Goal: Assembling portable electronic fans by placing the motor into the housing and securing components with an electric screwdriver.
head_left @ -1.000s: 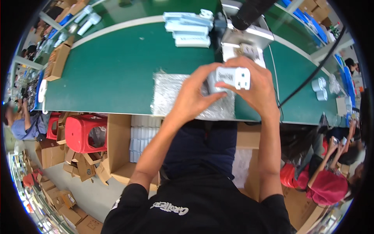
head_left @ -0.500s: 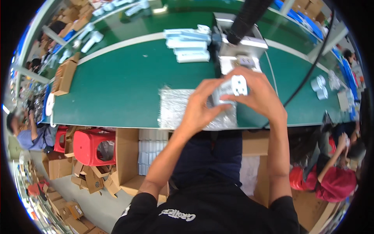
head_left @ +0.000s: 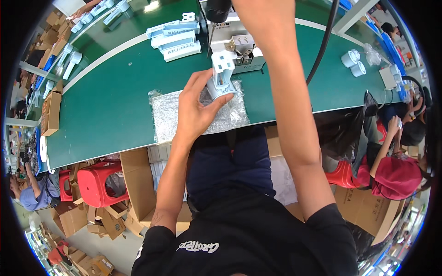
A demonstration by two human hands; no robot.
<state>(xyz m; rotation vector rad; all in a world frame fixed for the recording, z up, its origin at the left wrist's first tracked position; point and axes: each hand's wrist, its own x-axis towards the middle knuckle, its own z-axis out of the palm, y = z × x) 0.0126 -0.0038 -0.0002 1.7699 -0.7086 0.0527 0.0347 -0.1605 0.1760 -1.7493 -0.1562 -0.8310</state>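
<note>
My left hand (head_left: 195, 103) is closed round the lower part of a pale blue plastic housing (head_left: 222, 73), which stands upright over a sheet of bubble wrap (head_left: 172, 115). The housing has a white slotted end at the top and an open side. My right arm stretches up past the top edge; only the back part of my right hand (head_left: 262, 16) shows, and its fingers are out of the picture. Left of it hangs a black cylindrical tool (head_left: 217, 10). Behind the housing stands a grey metal box device (head_left: 248, 66) with an open front tray.
Several pale blue plastic housings (head_left: 177, 40) lie stacked left of the device. White round parts (head_left: 353, 62) rest at the right of the green table (head_left: 106, 101). A black cable (head_left: 324, 46) hangs down. Red stools (head_left: 94, 184), cardboard boxes (head_left: 138, 179) and other people are around.
My right hand has left the housing and moved up to the top edge. The left hand keeps hold of the housing, now upright. The whole view has shifted and turned slightly.
</note>
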